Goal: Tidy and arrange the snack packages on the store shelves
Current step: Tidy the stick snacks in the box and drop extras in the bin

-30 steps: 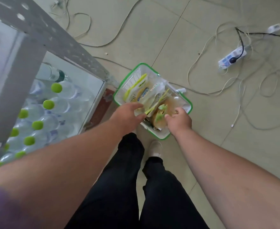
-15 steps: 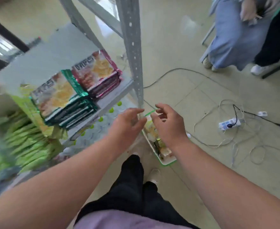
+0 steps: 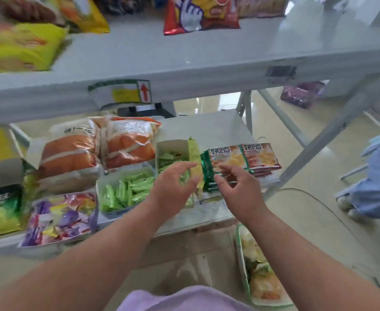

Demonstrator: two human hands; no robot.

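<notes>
Shelf: grey lower shelf carries snack packages stacked at its right front corner.
Left hand: fingers spread, empty, over green sachet boxes.
Right hand: fingers loosely spread, touching the green-edged stack.
Floor: green basket below.

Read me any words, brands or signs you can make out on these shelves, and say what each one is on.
"好吃点": green-edged snack packs.
"好吃点": red-edged snack packs beside them.
Red up arrow, no words: shelf-edge label.
Black-and-green bag: white lettering too blurred.
Red chip bag and orange bags: print unreadable.
</notes>
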